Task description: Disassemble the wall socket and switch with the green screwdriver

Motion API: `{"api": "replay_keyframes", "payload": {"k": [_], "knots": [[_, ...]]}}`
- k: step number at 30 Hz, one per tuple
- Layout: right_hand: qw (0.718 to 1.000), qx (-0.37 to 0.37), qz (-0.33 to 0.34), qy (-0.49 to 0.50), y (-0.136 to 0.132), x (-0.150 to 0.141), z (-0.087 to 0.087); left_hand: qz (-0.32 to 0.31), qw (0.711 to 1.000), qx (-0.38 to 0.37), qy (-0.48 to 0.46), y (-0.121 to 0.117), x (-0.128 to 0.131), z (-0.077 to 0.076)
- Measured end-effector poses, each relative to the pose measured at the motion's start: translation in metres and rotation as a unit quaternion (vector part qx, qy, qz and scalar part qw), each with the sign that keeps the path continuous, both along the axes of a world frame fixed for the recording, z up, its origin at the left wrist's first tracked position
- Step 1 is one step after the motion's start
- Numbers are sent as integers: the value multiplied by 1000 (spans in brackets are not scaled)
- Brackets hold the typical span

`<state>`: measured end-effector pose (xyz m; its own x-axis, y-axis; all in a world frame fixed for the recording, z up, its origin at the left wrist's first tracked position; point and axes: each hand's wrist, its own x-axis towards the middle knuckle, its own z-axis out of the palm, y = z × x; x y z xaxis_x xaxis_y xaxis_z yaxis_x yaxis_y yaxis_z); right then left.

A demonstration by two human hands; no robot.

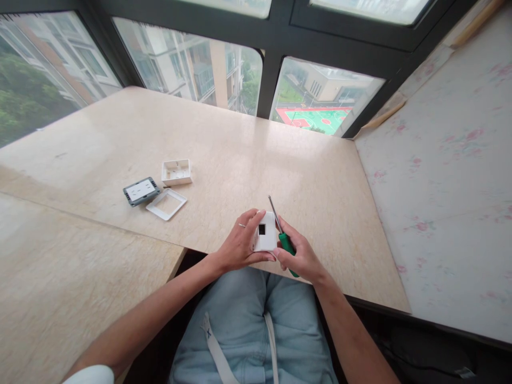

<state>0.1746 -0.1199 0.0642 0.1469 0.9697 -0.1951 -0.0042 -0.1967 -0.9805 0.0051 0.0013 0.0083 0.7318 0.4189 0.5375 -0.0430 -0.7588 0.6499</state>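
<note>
My left hand [239, 242] grips a white square wall plate [270, 234] with a small dark rectangular opening, its thumb along the top and fingers around the left and lower sides. In my right hand [302, 256] lies a screwdriver [286, 242] with a green handle, its metal shaft pointing up and away past the plate's right edge. The right thumb is by the plate's lower right corner. Further left on the counter are a grey-backed socket module [141, 190], a white frame [166, 204] lying flat and an open white mounting box [176, 172].
A pale stone-patterned counter [240, 154] spreads ahead and to the left, its front edge close to my lap. Dark-framed windows [268, 80] border the far side. A floral-papered wall [448, 176] stands at the right. A small dark piece lies beside the white frame.
</note>
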Motion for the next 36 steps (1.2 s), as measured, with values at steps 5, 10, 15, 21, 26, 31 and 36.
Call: {"api": "replay_keyframes", "payload": {"k": [5,10,15,21,26,31,36], "knots": [[1000,-9,-26,4,4,2,-4,11,998,67,0,-5,3,-1],[998,-22,-47,18,8,6,-7,8,990,137,-18,-8,6,-4],[998,-14,-31,-43,11,9,3,-15,993,119,-11,-5,4,-9],[989,-33,4,-141,15,10,21,-54,996,62,26,0,3,-6],[979,-10,0,-205,19,4,29,-46,997,59,34,-2,4,-7],[964,24,9,-264,21,-3,31,-41,998,51,21,-3,3,-13],[965,29,2,-260,21,-5,30,-36,999,19,-2,-3,3,-14]]}}
